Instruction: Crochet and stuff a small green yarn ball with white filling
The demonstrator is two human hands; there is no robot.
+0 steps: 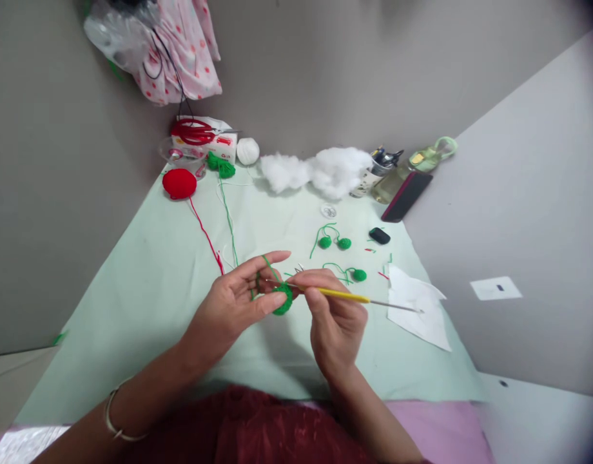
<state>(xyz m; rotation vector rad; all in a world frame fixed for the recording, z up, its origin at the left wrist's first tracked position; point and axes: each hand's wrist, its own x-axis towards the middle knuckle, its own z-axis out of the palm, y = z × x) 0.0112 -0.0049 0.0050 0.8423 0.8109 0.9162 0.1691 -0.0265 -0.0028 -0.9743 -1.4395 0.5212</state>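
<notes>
My left hand (243, 290) pinches a small round green crochet piece (283, 301) between thumb and fingers, and green yarn winds round its raised index finger. In my right hand (338, 322) is a crochet hook (342, 294) with a yellow grip, held like a pen. The hook's left tip meets the top edge of the crochet piece; its other metal end points right over a white paper. A green strand (227, 219) runs from a green yarn ball (221, 165) at the back toward my left hand.
At the back left are red yarn (179, 184), red-handled scissors (194, 131) and a white yarn ball (248, 151). White stuffing (338, 173), a pen cup (369, 177), a bottle (398, 180) and a phone (407, 196) line the back. Small green balls (344, 243) and white paper (415, 306) lie right.
</notes>
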